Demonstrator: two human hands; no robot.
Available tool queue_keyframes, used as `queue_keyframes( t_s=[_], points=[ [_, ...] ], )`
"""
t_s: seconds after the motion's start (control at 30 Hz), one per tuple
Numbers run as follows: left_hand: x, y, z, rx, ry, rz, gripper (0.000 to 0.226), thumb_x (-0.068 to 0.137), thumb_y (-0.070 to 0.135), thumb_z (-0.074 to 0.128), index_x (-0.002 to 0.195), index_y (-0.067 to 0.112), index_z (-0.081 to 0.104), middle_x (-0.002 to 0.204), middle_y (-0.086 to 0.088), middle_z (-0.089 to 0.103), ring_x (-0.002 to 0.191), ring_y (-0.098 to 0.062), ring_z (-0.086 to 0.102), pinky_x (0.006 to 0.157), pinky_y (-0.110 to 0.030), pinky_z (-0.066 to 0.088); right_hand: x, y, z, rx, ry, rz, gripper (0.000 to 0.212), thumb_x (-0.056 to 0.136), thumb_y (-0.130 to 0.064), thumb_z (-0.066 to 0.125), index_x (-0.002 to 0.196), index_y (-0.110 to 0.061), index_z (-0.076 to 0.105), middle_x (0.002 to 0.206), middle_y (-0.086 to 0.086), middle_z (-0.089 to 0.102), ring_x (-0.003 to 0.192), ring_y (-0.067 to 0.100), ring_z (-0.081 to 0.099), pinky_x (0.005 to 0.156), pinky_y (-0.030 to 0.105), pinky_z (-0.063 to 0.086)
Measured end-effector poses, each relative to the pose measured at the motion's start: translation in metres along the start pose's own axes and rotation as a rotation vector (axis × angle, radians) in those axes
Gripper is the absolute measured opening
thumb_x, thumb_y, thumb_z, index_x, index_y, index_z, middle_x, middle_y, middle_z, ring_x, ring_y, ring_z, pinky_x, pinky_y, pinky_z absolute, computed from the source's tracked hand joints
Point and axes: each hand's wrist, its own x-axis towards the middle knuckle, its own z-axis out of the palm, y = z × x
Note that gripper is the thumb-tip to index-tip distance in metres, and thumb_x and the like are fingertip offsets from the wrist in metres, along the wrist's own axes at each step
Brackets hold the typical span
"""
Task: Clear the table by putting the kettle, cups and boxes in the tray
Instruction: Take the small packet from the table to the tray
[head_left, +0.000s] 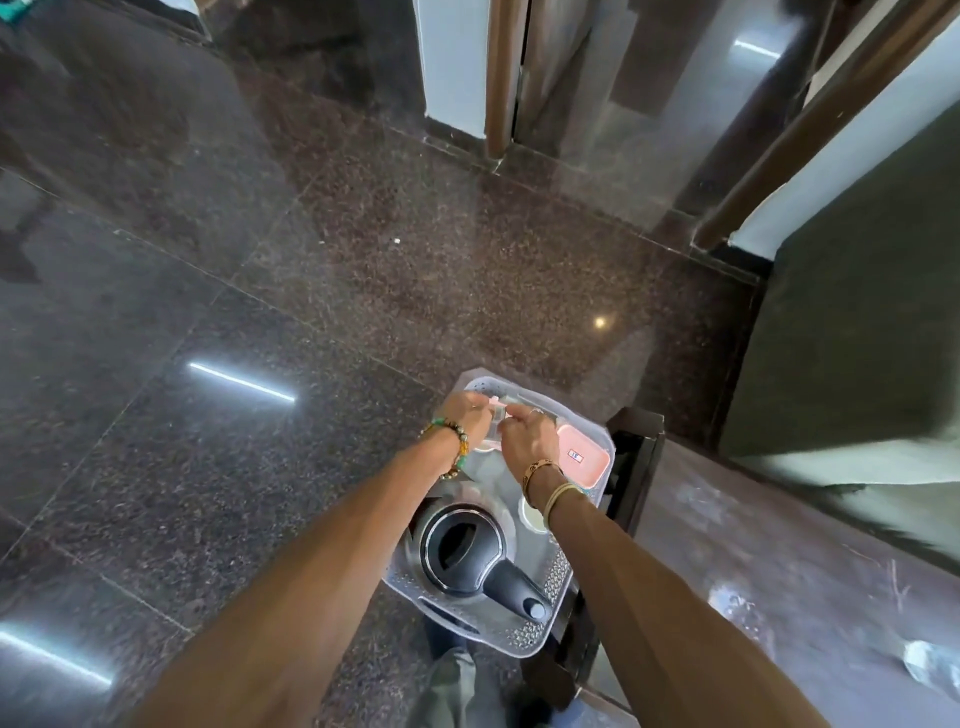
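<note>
- Both hands meet at the far end of the tray (519, 642). The left hand (467, 410) and right hand (527, 434) each curl their fingers round a small clear box (497, 413), pinching it from opposite sides. The two-sided hold probably keeps it level while it is fitted into a narrow gap.
- The kettle (462, 545) stands in the tray nearer the body than both hands, below the left forearm, with its handle towards the near rim. Being the bulkiest piece, it takes that whole end.
- The pink box (582, 454) lies flat just right of the right hand, against the tray's right wall. A white cup (532, 512) sits under the right wrist.
- Free room is scarce: the only open floor of the tray seems to be right below the hands, at the far corner.
- The tray's left and far rims hang over the floor (260, 260), so a slip there would drop the box.
- The tabletop (753, 545) lies well right of the right hand; blurred shapes on it cannot be identified.
</note>
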Motion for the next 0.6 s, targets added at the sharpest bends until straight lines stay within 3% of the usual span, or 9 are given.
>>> queue_keyframes(
  t_s=[0.2, 0.37, 0.6],
  points=[
    [0.007, 0.001, -0.001, 0.069, -0.038, 0.018, 0.027, 0.092, 0.004, 0.050, 0.110, 0.003, 0.069, 0.116, -0.018, 0.067, 0.110, -0.031, 0.062, 0.098, -0.042, 0.052, 0.012, 0.002, 0.006, -0.042, 0.011, 0.014, 0.032, 0.083, -0.007, 0.051, 0.104, -0.016, 0.073, 0.097, 0.011, 0.071, 0.086, 0.029, 0.061, 0.073, 0.030, 0.047],
    [0.005, -0.002, -0.002, 0.062, -0.029, 0.048, 0.023, 0.091, 0.005, 0.054, 0.096, 0.018, 0.072, 0.108, -0.012, 0.070, 0.100, -0.026, 0.064, 0.093, -0.037, 0.054, 0.015, 0.004, 0.008, -0.082, 0.012, 0.015, 0.028, 0.085, -0.008, 0.050, 0.099, -0.014, 0.073, 0.093, 0.010, 0.070, 0.084, 0.027, 0.059, 0.073, 0.030, 0.046],
    [-0.002, -0.006, -0.007, 0.090, 0.023, 0.103, 0.023, 0.093, 0.006, 0.053, 0.103, 0.013, 0.072, 0.111, -0.015, 0.070, 0.103, -0.028, 0.065, 0.093, -0.035, 0.054, 0.003, 0.011, 0.008, -0.093, 0.045, 0.008, 0.028, 0.082, -0.008, 0.050, 0.101, -0.017, 0.068, 0.074, 0.003, 0.063, 0.075, 0.026, 0.059, 0.065, 0.028, 0.040]
  ],
)
